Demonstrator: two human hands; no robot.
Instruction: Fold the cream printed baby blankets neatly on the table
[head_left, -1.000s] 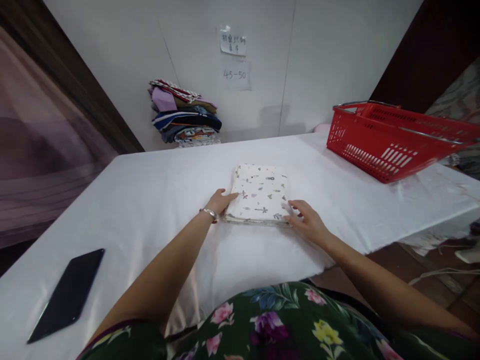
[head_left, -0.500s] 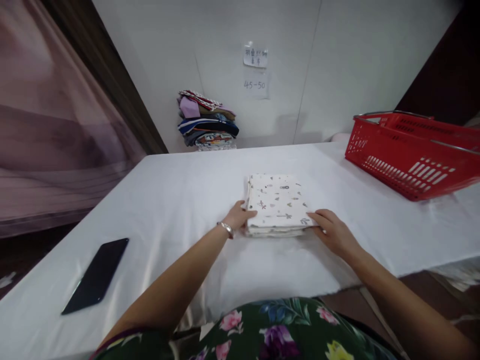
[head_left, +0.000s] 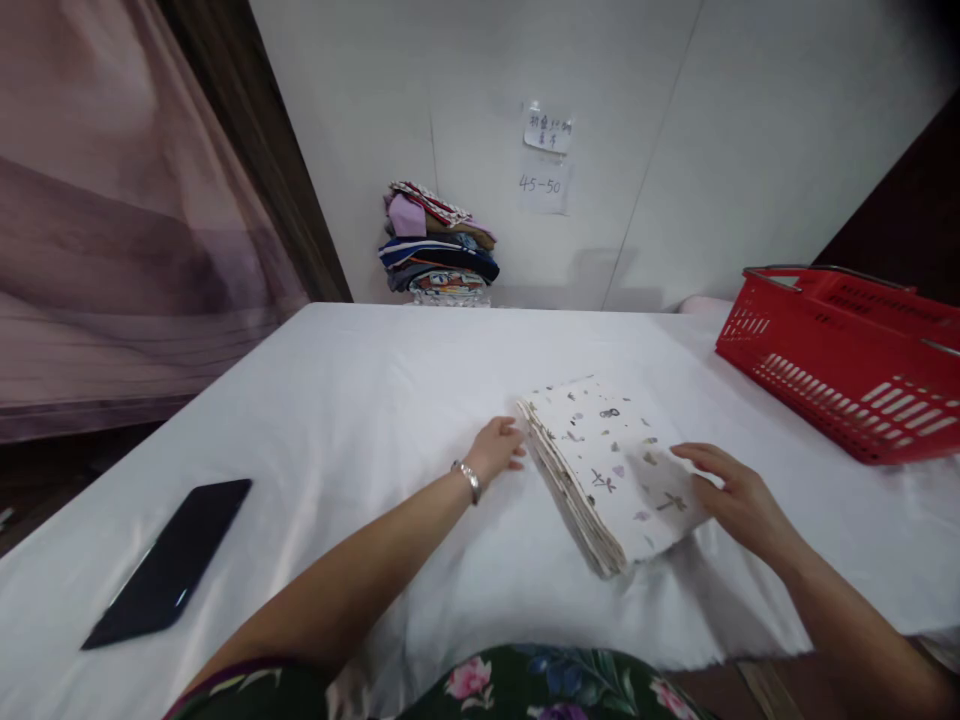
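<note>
A folded cloth (head_left: 600,450), white with small printed plants and figures, lies turned at an angle on the white-covered table. Its many layers show along the left side. My left hand (head_left: 493,452), wearing a silver bracelet at the wrist, is just left of the cloth's far left corner, with fingers apart and nothing held. At the cloth's right edge, my right hand (head_left: 739,500) has its fingers stretched over or against the fabric, thumb and forefinger apart; whether it presses on the cloth is hard to tell.
A dark phone (head_left: 169,560) lies on the left of the table (head_left: 360,380). The red plastic basket (head_left: 847,350) stands at the right. Against the back wall is a pile of folded fabrics (head_left: 439,245), with handwritten paper signs (head_left: 545,185) above and to its right.
The folded cloth has turned so that one corner points toward me, and it sits nearer. Both hands have loosened from its edges. The camera view has shifted a little.
</note>
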